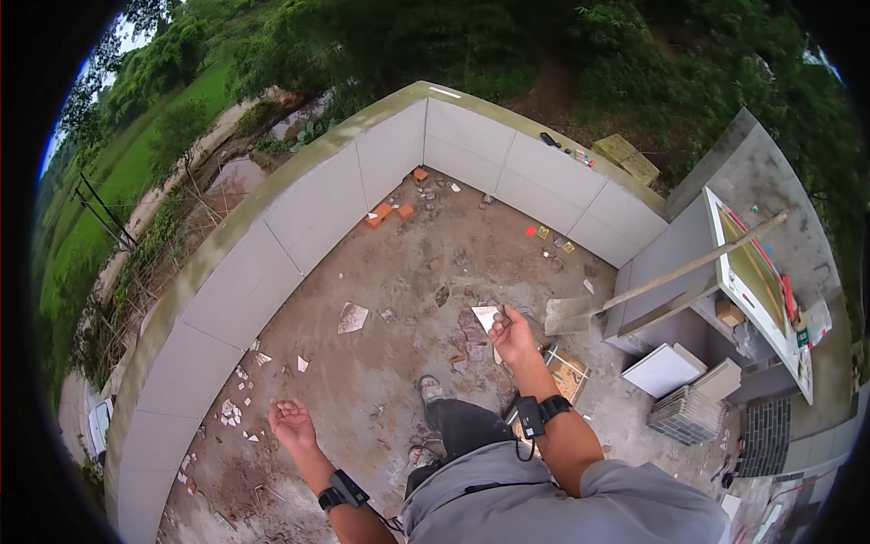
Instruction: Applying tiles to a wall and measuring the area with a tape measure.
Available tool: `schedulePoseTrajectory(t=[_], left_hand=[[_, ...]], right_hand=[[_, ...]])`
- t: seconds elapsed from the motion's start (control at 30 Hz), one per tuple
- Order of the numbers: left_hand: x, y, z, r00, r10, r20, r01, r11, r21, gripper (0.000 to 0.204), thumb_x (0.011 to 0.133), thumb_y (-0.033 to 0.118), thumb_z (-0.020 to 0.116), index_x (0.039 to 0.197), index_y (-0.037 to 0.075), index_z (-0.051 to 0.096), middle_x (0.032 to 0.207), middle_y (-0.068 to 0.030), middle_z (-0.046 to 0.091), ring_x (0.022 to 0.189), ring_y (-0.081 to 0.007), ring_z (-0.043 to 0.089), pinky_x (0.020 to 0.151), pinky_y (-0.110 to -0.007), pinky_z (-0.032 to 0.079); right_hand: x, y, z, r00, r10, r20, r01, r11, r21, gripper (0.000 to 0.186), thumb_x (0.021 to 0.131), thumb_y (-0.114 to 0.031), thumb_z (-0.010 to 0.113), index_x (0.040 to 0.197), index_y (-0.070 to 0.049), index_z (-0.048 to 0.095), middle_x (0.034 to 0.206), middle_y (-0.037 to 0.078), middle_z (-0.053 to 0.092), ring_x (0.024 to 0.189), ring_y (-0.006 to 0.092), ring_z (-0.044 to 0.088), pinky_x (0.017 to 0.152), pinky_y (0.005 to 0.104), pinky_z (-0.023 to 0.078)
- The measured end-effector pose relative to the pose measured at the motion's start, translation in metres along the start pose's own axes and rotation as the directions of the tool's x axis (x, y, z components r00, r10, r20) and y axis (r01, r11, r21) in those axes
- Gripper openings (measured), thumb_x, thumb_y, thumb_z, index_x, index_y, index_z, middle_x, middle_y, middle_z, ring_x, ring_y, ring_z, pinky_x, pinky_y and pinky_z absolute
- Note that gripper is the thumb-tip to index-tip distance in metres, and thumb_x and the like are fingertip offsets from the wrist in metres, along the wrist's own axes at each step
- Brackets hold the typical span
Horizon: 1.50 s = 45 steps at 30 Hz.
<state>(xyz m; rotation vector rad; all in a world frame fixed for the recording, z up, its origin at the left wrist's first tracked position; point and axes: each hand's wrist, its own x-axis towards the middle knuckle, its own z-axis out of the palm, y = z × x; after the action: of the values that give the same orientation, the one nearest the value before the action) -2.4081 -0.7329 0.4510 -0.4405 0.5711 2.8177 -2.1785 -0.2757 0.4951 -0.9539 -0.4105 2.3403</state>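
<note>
My right hand (pixel 514 339) is raised over the floor and pinches a white broken tile piece (pixel 484 315) between thumb and fingers. To the left, my left hand (pixel 293 424) hangs in the air with its fingers loosely curled and apart, and I see nothing in it. Beneath it and further left, several small tile shards (pixel 231 413) lie scattered near the wall foot. A larger tile fragment (pixel 352 317) rests on the floor between and beyond my hands. Just right of my right hand lies a shovel (pixel 568 315), its long wooden handle leaning on a white-framed panel.
A low wall (pixel 313 213) faced with grey tiles bends round the floor. Orange bricks (pixel 379 215) sit at its far corner. On the right are the white-framed panel (pixel 757 295), a stack of tiles (pixel 686 415) and a white board (pixel 664 370). An orange-patterned box (pixel 566 374) stands by my right forearm.
</note>
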Motion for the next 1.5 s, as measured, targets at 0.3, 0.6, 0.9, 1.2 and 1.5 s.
schedulePoseTrajectory(t=[0.3,0.6,0.9,1.2,1.5], left_hand=[[0.095,-0.035,0.043,0.983,0.026,-0.184,-0.023,1.0,0.018,0.016,0.092,0.02,0.056,0.101,0.009,0.064,0.083,0.0011,0.063,0.075,-0.0149,0.059,0.085,-0.034,0.049],[0.288,0.046,0.098,0.99,0.113,-0.083,0.035,0.375,0.926,0.015,0.093,0.026,0.06,0.096,0.011,0.058,0.068,0.0009,0.057,0.056,-0.0082,0.052,0.053,-0.021,0.044],[0.503,0.003,0.052,0.904,-0.293,-0.311,0.191,-0.372,0.908,0.012,0.078,0.006,0.065,0.076,-0.003,0.058,0.063,-0.0107,0.062,0.049,-0.0198,0.061,0.041,-0.032,0.049],[0.714,-0.157,0.132,0.635,-0.547,-0.546,0.271,-0.503,0.82,0.023,0.083,0.006,0.067,0.071,0.005,0.047,0.058,-0.0043,0.048,0.041,-0.0141,0.046,0.036,-0.03,0.035],[0.86,-0.397,0.349,0.683,-0.723,-0.103,-0.353,-0.451,0.82,0.042,0.092,0.032,0.058,0.061,0.003,0.052,0.053,-0.0061,0.054,0.043,-0.0135,0.048,0.043,-0.031,0.039]], right_hand=[[0.139,0.056,0.11,0.967,0.252,0.025,-0.251,0.967,-0.033,0.017,0.094,-0.026,0.058,0.09,-0.01,0.062,0.07,-0.001,0.061,0.059,0.0122,0.056,0.059,0.03,0.048],[0.308,-0.085,0.102,0.98,-0.195,-0.031,0.119,0.71,-0.694,0.016,0.091,-0.024,0.06,0.092,-0.008,0.062,0.075,0.004,0.065,0.063,0.0161,0.061,0.058,0.0304,0.05],[0.31,-0.096,-0.017,0.973,-0.188,-0.131,-0.195,-0.383,-0.903,0.034,0.081,-0.036,0.063,0.079,-0.002,0.068,0.078,0.021,0.067,0.077,0.0397,0.065,0.07,0.048,0.05],[0.26,-0.018,0.022,0.831,-0.336,-0.442,-0.524,-0.21,-0.825,0.029,0.081,-0.031,0.067,0.087,-0.003,0.07,0.088,0.019,0.069,0.086,0.0355,0.067,0.077,0.0431,0.052],[0.423,-0.055,0.122,0.885,-0.246,-0.395,-0.427,-0.091,-0.9,0.031,0.086,-0.035,0.059,0.094,-0.006,0.069,0.082,0.014,0.07,0.083,0.033,0.068,0.075,0.0428,0.052]])
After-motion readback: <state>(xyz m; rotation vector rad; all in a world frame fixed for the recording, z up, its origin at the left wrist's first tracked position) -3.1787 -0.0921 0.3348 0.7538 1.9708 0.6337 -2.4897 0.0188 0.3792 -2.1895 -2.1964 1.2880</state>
